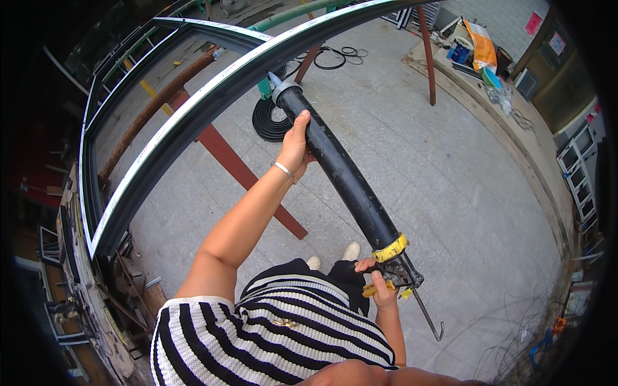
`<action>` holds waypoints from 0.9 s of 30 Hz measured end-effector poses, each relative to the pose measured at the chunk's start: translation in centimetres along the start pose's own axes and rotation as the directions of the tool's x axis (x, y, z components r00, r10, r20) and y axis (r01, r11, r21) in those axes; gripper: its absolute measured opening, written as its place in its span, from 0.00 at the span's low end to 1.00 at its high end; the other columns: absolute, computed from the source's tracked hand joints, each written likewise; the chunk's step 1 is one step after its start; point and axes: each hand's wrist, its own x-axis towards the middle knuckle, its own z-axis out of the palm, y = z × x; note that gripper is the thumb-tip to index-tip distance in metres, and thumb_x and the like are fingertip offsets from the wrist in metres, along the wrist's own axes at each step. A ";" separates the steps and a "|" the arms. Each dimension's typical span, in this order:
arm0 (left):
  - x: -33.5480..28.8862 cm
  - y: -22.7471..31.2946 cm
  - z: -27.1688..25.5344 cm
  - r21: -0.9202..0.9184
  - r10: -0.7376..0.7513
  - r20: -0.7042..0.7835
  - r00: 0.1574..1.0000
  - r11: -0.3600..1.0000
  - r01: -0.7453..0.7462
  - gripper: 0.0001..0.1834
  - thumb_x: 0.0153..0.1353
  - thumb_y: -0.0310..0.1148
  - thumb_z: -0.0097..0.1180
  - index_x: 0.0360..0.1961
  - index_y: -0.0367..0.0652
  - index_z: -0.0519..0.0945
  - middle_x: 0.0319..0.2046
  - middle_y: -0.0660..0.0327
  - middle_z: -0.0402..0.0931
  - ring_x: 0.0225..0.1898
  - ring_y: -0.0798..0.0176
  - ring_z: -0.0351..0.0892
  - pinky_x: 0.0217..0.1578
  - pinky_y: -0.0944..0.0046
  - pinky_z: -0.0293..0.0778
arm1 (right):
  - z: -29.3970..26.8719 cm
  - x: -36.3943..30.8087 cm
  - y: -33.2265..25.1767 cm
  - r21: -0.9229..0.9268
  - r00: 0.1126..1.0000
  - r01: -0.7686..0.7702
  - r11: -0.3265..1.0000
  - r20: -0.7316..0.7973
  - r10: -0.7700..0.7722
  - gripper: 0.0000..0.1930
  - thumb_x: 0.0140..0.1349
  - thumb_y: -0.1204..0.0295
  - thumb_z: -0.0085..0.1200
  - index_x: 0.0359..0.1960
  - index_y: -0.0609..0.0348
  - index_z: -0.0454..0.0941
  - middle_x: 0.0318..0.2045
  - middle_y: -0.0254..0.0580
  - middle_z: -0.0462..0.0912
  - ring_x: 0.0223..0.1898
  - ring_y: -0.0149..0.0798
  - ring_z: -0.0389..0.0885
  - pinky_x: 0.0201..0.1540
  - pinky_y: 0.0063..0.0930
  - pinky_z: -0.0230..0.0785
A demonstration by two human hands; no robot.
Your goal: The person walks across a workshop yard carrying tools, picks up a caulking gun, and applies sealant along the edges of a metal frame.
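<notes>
1. Head view shows a long black caulking gun held in both hands, slanting from the lower right up to the frame at upper left.
2. The left hand is wrapped around the barrel near its front end, fingers closed on it, apparently so that the long tube is steadied and steered.
3. The right hand is clamped on the yellow trigger handle at the rear, just below the yellow collar; the push rod with its hooked end sticks out behind and below it.
4. The nozzle is brought right up to the near edge of the frame; whether it touches cannot be told.
5. The frame, dark with a pale strip along its rails, is carried off the paved floor on red trestle legs, which appears to put its edge within reach of a standing person.
6. A coiled black hose lies on the floor beneath the frame, near the nozzle.
7. Bags and boxes are stacked at the far right edge of the floor, well apart from the hands.
</notes>
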 end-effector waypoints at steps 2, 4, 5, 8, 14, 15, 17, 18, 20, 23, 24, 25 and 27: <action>2.0 -0.2 1.4 0.015 -0.008 -0.009 1.000 1.000 0.009 0.28 0.62 0.63 0.51 0.36 0.45 0.75 0.29 0.63 0.77 0.28 0.66 0.81 0.31 0.61 0.81 | -1.3 1.8 -0.6 0.029 1.000 -0.008 1.000 0.005 0.008 0.10 0.63 0.70 0.49 0.42 0.62 0.71 0.36 0.44 0.77 0.42 0.42 0.77 0.54 0.45 0.68; 3.6 -0.2 2.1 0.025 -0.010 -0.023 1.000 1.000 0.010 0.28 0.62 0.63 0.50 0.36 0.45 0.75 0.28 0.63 0.78 0.28 0.66 0.81 0.30 0.61 0.81 | -2.2 3.5 -0.9 0.050 1.000 -0.009 0.999 0.001 0.009 0.09 0.64 0.71 0.49 0.42 0.62 0.72 0.37 0.42 0.77 0.42 0.40 0.77 0.53 0.43 0.69; 4.2 -0.2 2.3 0.030 -0.011 -0.031 0.999 0.999 0.012 0.28 0.62 0.63 0.50 0.35 0.46 0.75 0.28 0.63 0.78 0.28 0.66 0.81 0.30 0.61 0.81 | -2.6 4.2 -1.1 0.045 1.000 -0.007 0.999 0.005 0.007 0.09 0.64 0.71 0.50 0.42 0.62 0.73 0.36 0.42 0.77 0.42 0.40 0.77 0.53 0.43 0.69; 5.6 -0.2 2.8 0.011 -0.011 -0.062 0.998 1.000 0.012 0.27 0.62 0.62 0.50 0.34 0.46 0.76 0.28 0.63 0.78 0.28 0.66 0.81 0.29 0.62 0.80 | -3.6 6.0 -1.4 0.067 1.000 -0.022 0.998 0.022 0.020 0.09 0.64 0.71 0.50 0.42 0.62 0.73 0.36 0.42 0.78 0.42 0.40 0.77 0.52 0.42 0.69; 6.3 -0.3 3.4 -0.035 0.014 -0.076 0.997 0.999 -0.016 0.27 0.62 0.62 0.51 0.34 0.46 0.75 0.28 0.64 0.77 0.27 0.66 0.80 0.29 0.61 0.80 | -5.6 7.6 -2.3 -0.021 0.994 -0.043 0.999 0.095 0.044 0.10 0.65 0.69 0.48 0.43 0.61 0.70 0.36 0.45 0.76 0.41 0.43 0.76 0.54 0.46 0.67; 6.2 -0.4 3.5 -0.041 0.013 -0.093 0.996 0.999 -0.017 0.27 0.62 0.62 0.52 0.34 0.46 0.75 0.28 0.64 0.77 0.27 0.66 0.80 0.29 0.61 0.80 | -5.8 7.6 -2.4 -0.015 0.993 -0.055 0.998 0.099 0.056 0.10 0.65 0.69 0.48 0.43 0.61 0.70 0.36 0.45 0.76 0.41 0.43 0.76 0.54 0.47 0.67; 6.4 -0.4 3.7 -0.050 0.023 -0.114 0.993 0.998 -0.029 0.27 0.61 0.62 0.52 0.34 0.46 0.75 0.28 0.64 0.77 0.27 0.66 0.80 0.29 0.61 0.79 | -6.0 7.8 -2.6 -0.001 0.993 -0.068 0.998 0.096 0.068 0.10 0.65 0.68 0.48 0.43 0.61 0.70 0.36 0.45 0.76 0.41 0.43 0.76 0.54 0.47 0.67; 6.5 -0.4 3.8 -0.047 0.013 -0.120 0.993 0.999 -0.018 0.27 0.61 0.62 0.52 0.34 0.47 0.75 0.28 0.64 0.77 0.27 0.66 0.80 0.29 0.61 0.79 | -6.0 7.9 -2.7 -0.002 0.993 -0.070 0.998 0.099 0.070 0.10 0.64 0.69 0.48 0.43 0.61 0.70 0.36 0.46 0.76 0.41 0.43 0.76 0.54 0.47 0.67; 6.6 -0.4 3.9 -0.040 0.011 -0.112 0.994 0.999 -0.016 0.27 0.61 0.62 0.53 0.34 0.47 0.75 0.28 0.64 0.77 0.28 0.66 0.80 0.30 0.61 0.79 | -6.0 8.1 -3.0 -0.011 0.993 -0.058 0.998 0.104 0.058 0.10 0.64 0.69 0.48 0.43 0.61 0.70 0.36 0.46 0.75 0.41 0.43 0.76 0.54 0.47 0.68; 6.8 -0.2 4.1 -0.072 -0.008 -0.108 0.994 0.997 0.000 0.27 0.60 0.62 0.53 0.35 0.47 0.75 0.28 0.64 0.77 0.28 0.66 0.80 0.31 0.60 0.79 | -5.6 8.3 -4.0 -0.043 0.994 -0.048 0.998 0.100 0.052 0.10 0.64 0.69 0.49 0.42 0.62 0.70 0.36 0.46 0.76 0.41 0.43 0.76 0.53 0.48 0.68; 6.8 -0.2 4.2 -0.088 -0.005 -0.115 0.993 0.996 -0.005 0.27 0.60 0.62 0.53 0.36 0.47 0.75 0.28 0.64 0.77 0.29 0.65 0.80 0.32 0.59 0.79 | -5.5 8.4 -4.5 -0.058 0.993 -0.061 0.996 0.097 0.067 0.10 0.64 0.69 0.49 0.42 0.62 0.71 0.36 0.46 0.76 0.41 0.43 0.76 0.52 0.47 0.69; 6.7 0.0 4.2 -0.101 -0.008 -0.121 0.993 0.995 -0.004 0.27 0.60 0.62 0.53 0.36 0.47 0.74 0.28 0.64 0.77 0.29 0.65 0.80 0.32 0.58 0.79 | -5.4 8.5 -5.0 -0.072 0.993 -0.056 0.996 0.096 0.063 0.10 0.64 0.69 0.49 0.42 0.63 0.71 0.35 0.46 0.76 0.40 0.43 0.77 0.52 0.47 0.69; 6.3 0.2 4.5 -0.130 -0.015 -0.127 0.992 0.991 -0.002 0.27 0.60 0.62 0.54 0.36 0.47 0.74 0.28 0.63 0.77 0.30 0.64 0.80 0.33 0.57 0.79 | -5.4 8.5 -6.4 -0.108 0.993 -0.062 0.992 0.091 0.072 0.11 0.64 0.68 0.49 0.41 0.64 0.71 0.35 0.46 0.77 0.40 0.43 0.77 0.51 0.45 0.69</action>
